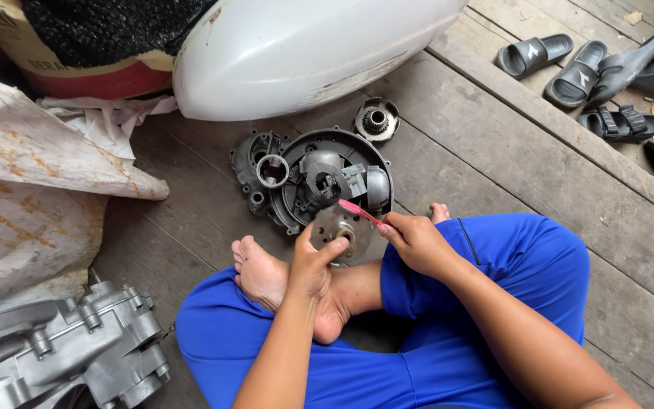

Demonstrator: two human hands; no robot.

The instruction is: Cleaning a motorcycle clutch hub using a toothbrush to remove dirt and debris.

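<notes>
Left hand [313, 261] closed around the near edge of a round metal disc [336, 227], held upright above the bare foot [266, 276], its flat face turned toward the viewer. Right hand [414, 238] pinches the handle of a pink toothbrush [361, 213]; the brush's long axis runs from near right to far left, head resting at the disc's upper rim. Just beyond lies a dark engine cover [319, 178] on the wooden floor [493, 151].
</notes>
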